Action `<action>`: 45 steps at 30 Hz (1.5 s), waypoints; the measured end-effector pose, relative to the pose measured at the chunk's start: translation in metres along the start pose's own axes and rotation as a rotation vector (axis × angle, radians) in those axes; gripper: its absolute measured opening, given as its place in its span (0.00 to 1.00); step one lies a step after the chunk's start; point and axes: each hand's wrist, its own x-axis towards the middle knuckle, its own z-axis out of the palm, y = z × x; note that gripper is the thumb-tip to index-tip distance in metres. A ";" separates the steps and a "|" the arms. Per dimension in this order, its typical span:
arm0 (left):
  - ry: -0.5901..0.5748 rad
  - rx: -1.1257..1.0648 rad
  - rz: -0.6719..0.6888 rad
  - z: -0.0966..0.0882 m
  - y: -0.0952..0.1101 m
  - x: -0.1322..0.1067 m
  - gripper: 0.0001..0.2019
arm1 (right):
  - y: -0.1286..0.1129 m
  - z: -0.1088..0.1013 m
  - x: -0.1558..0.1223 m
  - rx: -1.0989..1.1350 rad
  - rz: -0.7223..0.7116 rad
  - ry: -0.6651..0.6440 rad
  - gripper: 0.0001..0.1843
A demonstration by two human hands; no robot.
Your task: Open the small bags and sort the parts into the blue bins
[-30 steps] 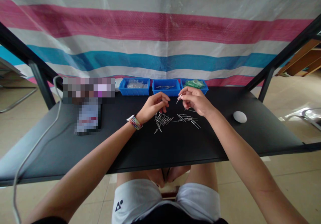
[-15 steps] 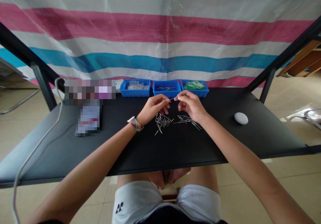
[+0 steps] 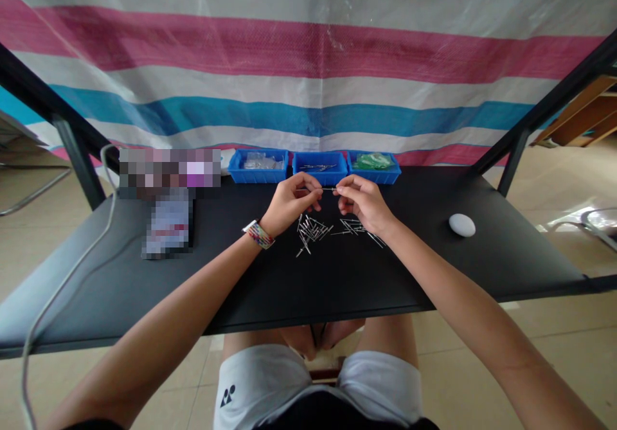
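Above the table, a thin metal pin (image 3: 328, 189) lies almost level between my two hands, with a slightly thicker spot near its right end. My left hand (image 3: 299, 197) pinches its left part, and fingers hide some of it. At the right end, my right hand (image 3: 359, 198) closes thumb and fingertips on the same pin. Below my left hand lies a loose pile of silvery metal pins (image 3: 313, 229). A second group of thin pins (image 3: 355, 227) is spread under my right hand, partly covered by it.
Three blue bins stand along the back: one with clear bags (image 3: 260, 162), one with a few metal pins (image 3: 319, 166), one with green packaging (image 3: 373, 162). A white oval object (image 3: 461, 225) sits at right. Blurred items (image 3: 168, 221) and a white cable (image 3: 77, 269) are at left.
The pin has turned from slanting to nearly level, and more of its length shows between my hands. My left hand has shifted slightly left. Both piles look unchanged.
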 end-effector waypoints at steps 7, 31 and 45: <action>-0.022 0.105 0.020 0.000 -0.006 -0.001 0.10 | 0.005 -0.013 0.009 -0.194 -0.185 0.170 0.12; -0.119 0.244 0.009 0.000 -0.013 -0.004 0.06 | -0.030 -0.108 0.023 -1.219 -0.026 -0.213 0.06; -0.168 0.115 -0.023 0.005 -0.005 -0.006 0.12 | -0.021 -0.066 0.019 -0.554 -0.135 -0.259 0.10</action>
